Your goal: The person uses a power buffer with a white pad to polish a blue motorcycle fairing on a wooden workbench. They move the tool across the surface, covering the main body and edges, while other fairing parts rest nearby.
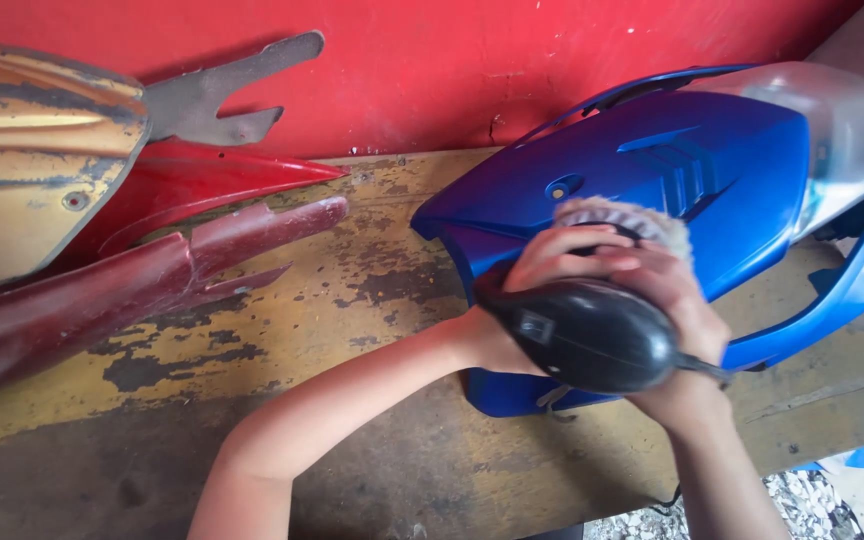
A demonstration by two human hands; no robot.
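Both hands [612,290] grip black polisher [592,335] on blue fairing [652,165].

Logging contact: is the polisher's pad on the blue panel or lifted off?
On it: the pad presses the blue panel, both hands gripping the polisher.

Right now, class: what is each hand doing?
Left hand: closed on the black polisher.
Right hand: closed on the same polisher.

Soft daylight from the right, sharp focus, slight wide-angle edge distortion.
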